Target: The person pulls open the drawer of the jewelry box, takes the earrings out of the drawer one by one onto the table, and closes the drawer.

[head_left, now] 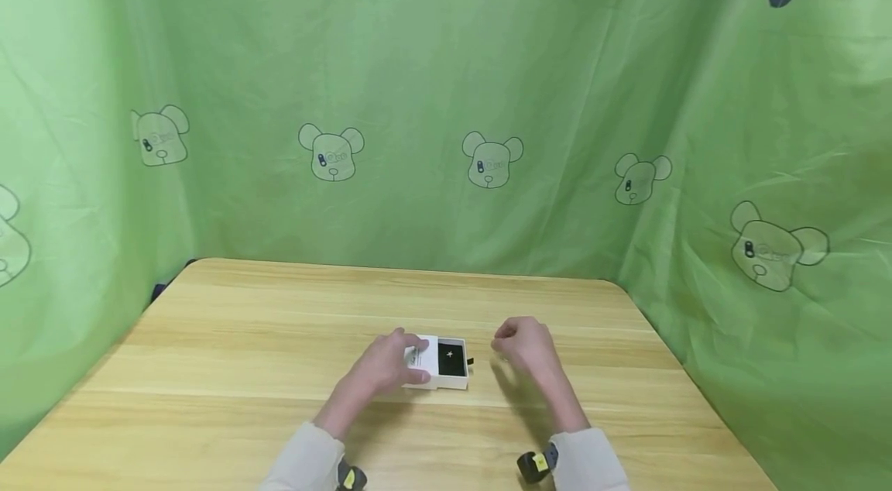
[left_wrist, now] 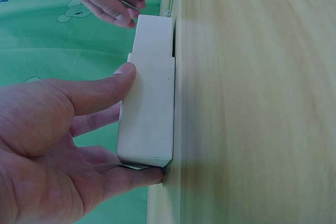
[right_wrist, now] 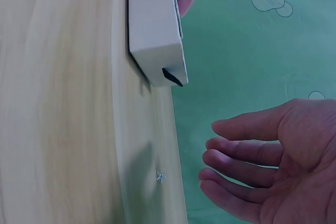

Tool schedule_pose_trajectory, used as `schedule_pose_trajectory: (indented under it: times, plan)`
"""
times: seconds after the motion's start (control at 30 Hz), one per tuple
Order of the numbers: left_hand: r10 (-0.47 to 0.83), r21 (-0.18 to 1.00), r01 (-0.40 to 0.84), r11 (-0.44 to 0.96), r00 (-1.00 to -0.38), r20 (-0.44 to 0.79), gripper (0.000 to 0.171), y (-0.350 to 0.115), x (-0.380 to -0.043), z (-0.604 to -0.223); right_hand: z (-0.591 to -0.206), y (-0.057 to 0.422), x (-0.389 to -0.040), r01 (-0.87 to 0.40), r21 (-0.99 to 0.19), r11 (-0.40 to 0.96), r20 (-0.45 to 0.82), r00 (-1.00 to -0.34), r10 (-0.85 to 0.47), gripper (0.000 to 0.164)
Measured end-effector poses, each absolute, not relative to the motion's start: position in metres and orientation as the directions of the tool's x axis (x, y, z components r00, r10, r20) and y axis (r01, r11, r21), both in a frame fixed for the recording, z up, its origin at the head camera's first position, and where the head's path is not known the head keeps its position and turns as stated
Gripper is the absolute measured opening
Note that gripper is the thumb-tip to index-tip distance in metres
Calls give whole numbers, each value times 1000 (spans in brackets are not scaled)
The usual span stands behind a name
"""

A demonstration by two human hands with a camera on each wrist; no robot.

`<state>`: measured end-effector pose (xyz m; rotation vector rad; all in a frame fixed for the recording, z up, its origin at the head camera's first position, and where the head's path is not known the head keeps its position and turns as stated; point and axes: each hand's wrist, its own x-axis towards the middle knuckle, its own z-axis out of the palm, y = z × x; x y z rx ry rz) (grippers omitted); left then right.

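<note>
A small white drawer-style box (head_left: 430, 367) lies on the table, its inner tray (head_left: 456, 382) slid partly out to the right. Black padding (head_left: 451, 369) lines the tray, and a tiny silver star-shaped piece (head_left: 449, 355) sits on it. My left hand (head_left: 385, 362) grips the outer sleeve (left_wrist: 149, 108), thumb on the near side and fingers at the far side and end. A black pull tab (right_wrist: 172, 77) sticks out of the tray's end. Right of the box, my right hand (head_left: 527, 344) hovers with loosely bent fingers, holding nothing. Below it, another star-shaped piece (right_wrist: 160, 177) lies on the table.
The wood-grain table (head_left: 279, 305) stretches out around the box. Green curtains (head_left: 418, 73) printed with bear heads hang behind and at both sides. Each wrist wears a dark strapped camera, such as the right one (head_left: 533, 466).
</note>
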<state>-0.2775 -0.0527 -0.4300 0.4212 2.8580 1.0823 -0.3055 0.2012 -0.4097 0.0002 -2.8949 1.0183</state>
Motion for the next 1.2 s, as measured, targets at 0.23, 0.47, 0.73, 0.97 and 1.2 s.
schedule_pose_trajectory:
  times: [0.23, 0.47, 0.73, 0.97, 1.2]
  plan:
    - [272, 660, 227, 716, -962, 35, 57, -53, -277, -429, -406, 191, -302, -69, -630, 773, 101, -995, -7, 14]
    - [279, 658, 235, 716, -960, 39, 57, -53, -278, -430, -405, 177, -298, -91, -639, 763, 115, -993, -22, 13]
    - [287, 649, 254, 717, -956, 57, 58, -53, -279, -430, -411, 161, -296, -144, -627, 766, 139, -988, -73, 12]
    - [285, 648, 253, 718, -957, 58, 58, -54, -279, -430, -413, 149, -292, -177, -646, 742, 137, -984, -115, 14]
    - [290, 639, 262, 723, -955, 64, 57, -53, -280, -430, -419, 141, -290, -192, -639, 745, 155, -981, -120, 15]
